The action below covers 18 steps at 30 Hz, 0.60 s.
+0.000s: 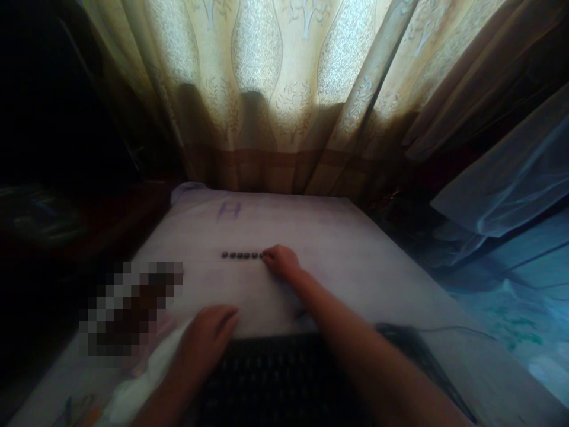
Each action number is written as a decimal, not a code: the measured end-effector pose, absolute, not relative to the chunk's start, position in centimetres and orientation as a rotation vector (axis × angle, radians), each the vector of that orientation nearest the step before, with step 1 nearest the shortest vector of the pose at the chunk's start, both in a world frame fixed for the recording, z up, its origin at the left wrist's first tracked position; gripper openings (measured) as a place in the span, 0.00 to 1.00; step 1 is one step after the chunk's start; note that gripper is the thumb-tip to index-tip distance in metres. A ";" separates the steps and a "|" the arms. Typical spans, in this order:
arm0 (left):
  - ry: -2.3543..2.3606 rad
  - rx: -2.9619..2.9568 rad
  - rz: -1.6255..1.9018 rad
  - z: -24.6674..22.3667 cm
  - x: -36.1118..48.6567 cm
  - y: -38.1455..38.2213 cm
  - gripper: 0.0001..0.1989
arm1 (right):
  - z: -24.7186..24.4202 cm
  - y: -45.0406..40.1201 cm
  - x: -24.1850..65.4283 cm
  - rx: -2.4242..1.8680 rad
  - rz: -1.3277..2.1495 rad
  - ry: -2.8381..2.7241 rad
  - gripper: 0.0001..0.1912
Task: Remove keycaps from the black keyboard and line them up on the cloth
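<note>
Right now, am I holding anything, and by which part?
Your right hand is at the rightmost block; whether held or just touched is unclear. Left hand: no hold visible.

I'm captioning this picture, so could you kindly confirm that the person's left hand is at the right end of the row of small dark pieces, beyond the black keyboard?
Not quite: the head view shows the right hand, not the left hand, at the right end of the row of small dark pieces, beyond the black keyboard.
</note>
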<state>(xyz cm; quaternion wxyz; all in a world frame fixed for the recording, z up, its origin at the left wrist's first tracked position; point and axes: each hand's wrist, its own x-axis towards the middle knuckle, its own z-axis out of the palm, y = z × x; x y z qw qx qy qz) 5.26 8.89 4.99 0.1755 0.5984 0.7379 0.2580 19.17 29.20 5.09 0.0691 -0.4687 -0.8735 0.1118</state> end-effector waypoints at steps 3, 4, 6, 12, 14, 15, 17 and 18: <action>2.087 1.695 0.726 5.2 5.3 8.9 0.18 | 5.1 29.2 19.2 -1.410 0.335 -2.629 0.14; 2.087 1.697 0.726 5.2 5.3 8.9 0.18 | 5.1 29.3 19.2 -1.410 0.337 -2.629 0.14; 2.084 1.701 0.728 5.3 5.3 8.9 0.17 | 5.0 29.3 19.2 -1.409 0.342 -2.627 0.14; 2.091 1.693 0.738 5.2 5.3 8.9 0.17 | 4.9 29.3 19.1 -1.400 0.370 -2.598 0.15; 2.087 1.695 0.735 5.2 5.3 8.9 0.17 | 4.9 29.3 19.0 -1.395 0.384 -2.580 0.14; 2.085 1.698 0.733 5.2 5.3 8.9 0.17 | 5.0 29.2 19.0 -1.391 0.391 -2.567 0.14; 2.085 1.701 0.729 5.2 5.3 8.9 0.17 | 5.5 29.1 19.3 -1.384 0.403 -2.529 0.15; 2.087 1.701 0.728 5.2 5.3 8.9 0.17 | 5.9 29.0 19.6 -1.380 0.405 -2.503 0.16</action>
